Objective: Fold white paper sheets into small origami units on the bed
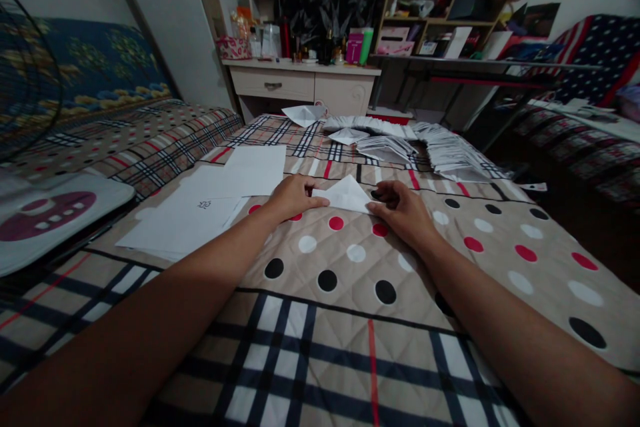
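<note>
1 folded paper (347, 194), wht., on bedspread (357, 273), L hand (295, 197) & R hand (404, 211) pinching opp. ends; appar. mid-fold, next move prob. needs edges aligned.

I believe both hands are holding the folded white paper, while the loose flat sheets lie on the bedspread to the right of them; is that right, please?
Not quite: in the head view, the left hand and right hand do hold the folded white paper, but the loose flat sheets lie on the bedspread to their left, not right.

White paper (349, 193), dotted plaid bedspread (333, 255)
</note>
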A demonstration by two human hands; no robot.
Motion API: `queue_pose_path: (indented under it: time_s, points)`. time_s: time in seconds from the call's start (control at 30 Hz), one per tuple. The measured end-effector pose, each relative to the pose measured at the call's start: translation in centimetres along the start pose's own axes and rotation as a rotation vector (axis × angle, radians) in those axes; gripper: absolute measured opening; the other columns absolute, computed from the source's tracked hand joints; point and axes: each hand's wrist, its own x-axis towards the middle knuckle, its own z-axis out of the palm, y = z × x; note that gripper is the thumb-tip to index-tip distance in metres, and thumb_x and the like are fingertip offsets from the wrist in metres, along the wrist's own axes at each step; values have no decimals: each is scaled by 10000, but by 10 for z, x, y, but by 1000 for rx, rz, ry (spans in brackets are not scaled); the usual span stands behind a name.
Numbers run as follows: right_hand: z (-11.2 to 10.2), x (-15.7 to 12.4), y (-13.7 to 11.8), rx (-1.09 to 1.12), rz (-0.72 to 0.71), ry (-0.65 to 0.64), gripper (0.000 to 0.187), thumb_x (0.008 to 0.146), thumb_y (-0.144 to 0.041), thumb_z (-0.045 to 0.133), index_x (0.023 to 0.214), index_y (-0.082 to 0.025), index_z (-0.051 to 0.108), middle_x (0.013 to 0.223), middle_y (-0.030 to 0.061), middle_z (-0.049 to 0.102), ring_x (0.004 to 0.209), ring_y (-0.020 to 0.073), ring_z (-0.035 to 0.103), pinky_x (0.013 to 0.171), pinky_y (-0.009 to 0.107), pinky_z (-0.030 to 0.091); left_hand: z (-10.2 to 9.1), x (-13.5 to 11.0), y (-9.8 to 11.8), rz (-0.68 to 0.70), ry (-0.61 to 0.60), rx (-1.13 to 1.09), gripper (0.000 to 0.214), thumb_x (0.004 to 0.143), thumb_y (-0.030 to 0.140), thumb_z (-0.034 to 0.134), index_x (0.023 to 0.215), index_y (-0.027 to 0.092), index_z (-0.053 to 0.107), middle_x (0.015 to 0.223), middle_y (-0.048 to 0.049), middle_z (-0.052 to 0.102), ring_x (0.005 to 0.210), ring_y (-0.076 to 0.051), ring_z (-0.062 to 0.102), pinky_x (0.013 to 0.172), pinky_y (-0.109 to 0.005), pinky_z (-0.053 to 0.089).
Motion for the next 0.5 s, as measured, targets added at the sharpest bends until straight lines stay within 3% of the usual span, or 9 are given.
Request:
queue_pose_path:
  time_s: [0.07,0.17,0.27,0.37,0.5]
  points:
    - [-1,0,-2,42,-1,-19,387,720,-352,745,1063,-199,651,980,69,717,831,222,651,772,405,551,1,-1,-1,-7,13,-80,309,645,441,805,804,183,743,619,23,592,562,-113,493,526,-250,325]
    - [-3,-2,-8,91,36,-83,266,738,-416,725,859,-180,704,782,54,707,664,184,619,606,320,508,2,-2,4,-66,51,-360,343,625,442,827,776,156,712,674,2,644,605,-120,553,563,-245,397]
    - [-3,-5,-16,218,100,-136,353,693,-514,748,665,-169,674,613,27,636,528,133,538,476,256,405,3,-3,16,-167,125,-714,398,610,456,846,798,140,695,718,-10,679,601,-105,571,577,-234,433]
    - [-1,-8,-24,375,179,-136,396,623,-538,796,650,-165,664,581,12,614,476,100,477,430,230,343,6,-5,30,-294,197,-876,341,659,412,833,751,129,665,593,20,614,478,-52,480,473,-195,354]
    - [3,-11,-30,529,256,-118,394,594,-511,829,669,-163,660,578,10,627,465,86,460,423,214,326,11,-9,45,-431,185,-987,286,705,314,827,699,115,622,572,3,624,461,-46,521,458,-171,377]
